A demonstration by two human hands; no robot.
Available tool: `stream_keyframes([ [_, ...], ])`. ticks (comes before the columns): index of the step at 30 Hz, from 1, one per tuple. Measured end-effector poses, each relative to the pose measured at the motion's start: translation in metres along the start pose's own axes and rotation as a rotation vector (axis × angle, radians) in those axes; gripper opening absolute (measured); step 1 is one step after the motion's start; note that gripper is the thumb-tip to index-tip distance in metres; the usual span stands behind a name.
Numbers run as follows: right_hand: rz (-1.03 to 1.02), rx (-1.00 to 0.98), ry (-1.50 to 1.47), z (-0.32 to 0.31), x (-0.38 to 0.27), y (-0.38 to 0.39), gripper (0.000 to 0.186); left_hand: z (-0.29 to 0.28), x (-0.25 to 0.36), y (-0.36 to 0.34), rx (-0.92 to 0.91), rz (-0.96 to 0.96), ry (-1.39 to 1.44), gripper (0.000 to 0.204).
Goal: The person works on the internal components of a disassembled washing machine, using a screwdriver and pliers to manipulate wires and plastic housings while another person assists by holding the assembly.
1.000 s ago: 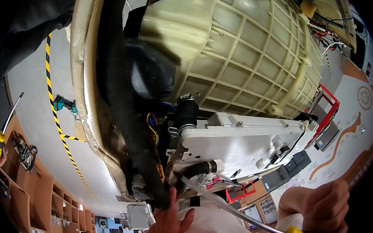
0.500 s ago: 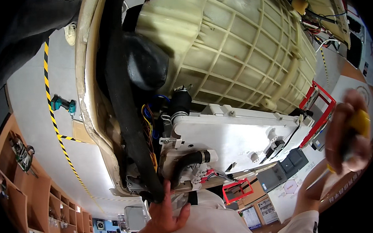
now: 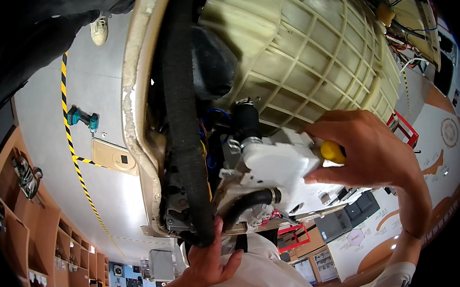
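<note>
My right hand (image 3: 364,148) is closed around a yellow-handled screwdriver (image 3: 332,152), with the handle end showing between thumb and fingers. The thumb and fingertips also touch the white plastic housing (image 3: 278,164), which looks blurred and is partly covered by the hand. My left hand (image 3: 211,260) lies at the lower end of a thick black hose (image 3: 183,115), index finger stretched along it and thumb apart. A short bent black hose (image 3: 249,201) with a clamp joins the housing's near side. Behind it, another clamped black hose (image 3: 246,120) rises toward the ribbed cream tub (image 3: 309,59).
The machine's cream casing edge (image 3: 133,107) runs along the left. On the floor lie a teal cordless drill (image 3: 83,120) and a beige panel (image 3: 114,156), near black-and-yellow tape (image 3: 71,137). Wooden shelves (image 3: 51,238) stand at lower left. Another person's shoe (image 3: 99,30) shows at upper left.
My right hand has come in from the right, bringing the screwdriver onto the white housing. My left hand stays by the hose end. The view has shifted, so the machine appears further right.
</note>
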State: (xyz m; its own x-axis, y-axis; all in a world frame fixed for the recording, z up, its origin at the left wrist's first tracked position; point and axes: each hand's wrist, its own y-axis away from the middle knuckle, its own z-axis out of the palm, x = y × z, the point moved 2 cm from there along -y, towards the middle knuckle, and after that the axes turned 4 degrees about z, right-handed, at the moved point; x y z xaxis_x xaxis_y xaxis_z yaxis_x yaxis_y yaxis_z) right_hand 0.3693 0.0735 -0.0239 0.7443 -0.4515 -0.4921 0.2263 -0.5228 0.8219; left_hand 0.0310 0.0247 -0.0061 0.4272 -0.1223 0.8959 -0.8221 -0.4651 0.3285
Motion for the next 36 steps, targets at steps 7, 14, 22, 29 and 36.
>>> stream_keyframes([
  [7,0.081,0.029,0.004,0.003,-0.012,0.023,0.056,-0.005,-0.002,0.001,0.017,0.025,0.033,0.077],
  [14,0.038,0.049,-0.031,0.004,-0.003,0.02,0.061,0.001,-0.006,0.004,0.144,0.156,0.055,0.078],
  [22,0.058,0.03,-0.045,0.005,-0.005,0.02,0.06,0.0,-0.007,0.011,0.047,0.116,0.052,0.085],
  [29,0.004,0.102,-0.053,0.008,-0.003,0.023,0.062,0.006,-0.006,0.012,0.169,0.113,0.131,0.074],
  [36,0.009,0.075,-0.039,0.008,0.0,0.022,0.063,-0.003,-0.001,0.014,-0.019,-0.07,0.155,0.078],
])
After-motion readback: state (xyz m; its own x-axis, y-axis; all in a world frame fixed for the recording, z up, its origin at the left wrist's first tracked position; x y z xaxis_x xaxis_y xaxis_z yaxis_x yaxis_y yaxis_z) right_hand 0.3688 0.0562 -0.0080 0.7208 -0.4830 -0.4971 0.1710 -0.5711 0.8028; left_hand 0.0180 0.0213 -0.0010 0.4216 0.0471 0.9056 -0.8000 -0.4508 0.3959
